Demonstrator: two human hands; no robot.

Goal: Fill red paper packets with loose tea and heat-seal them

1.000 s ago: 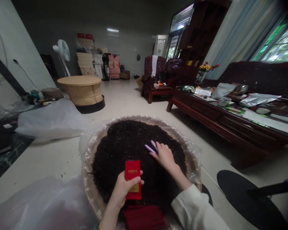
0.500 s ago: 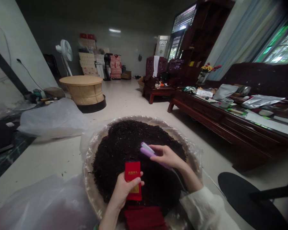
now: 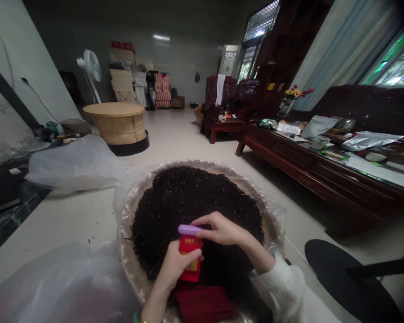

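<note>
My left hand (image 3: 174, 265) grips a small red packet (image 3: 190, 272) with gold print, holding it upright with the thumb across its front. In my right hand (image 3: 222, 229) is a purple handheld bag sealer (image 3: 187, 230), pinched between thumb and fingers. The sealer lies across the packet's top edge, its jaws closed around it. Both hands are above a heap of dark, twisted dried tea leaves (image 3: 195, 190) in a wide round basket (image 3: 125, 242) lined with clear plastic. A stack of red packets (image 3: 205, 305) rests at the basket's near side.
Clear plastic bags (image 3: 70, 163) lie on the floor at left. A round woven stand (image 3: 121, 128) is beyond them. To the right are a low dark wooden table (image 3: 289, 157) loaded with items and a black round stand base (image 3: 343, 278). A white fan (image 3: 90, 67) stands farther back.
My right hand has moved left and down, bringing the sealer from above the tea onto the packet's top edge. The sealer's jaws, parted before, have closed. My left hand still holds the packet.
</note>
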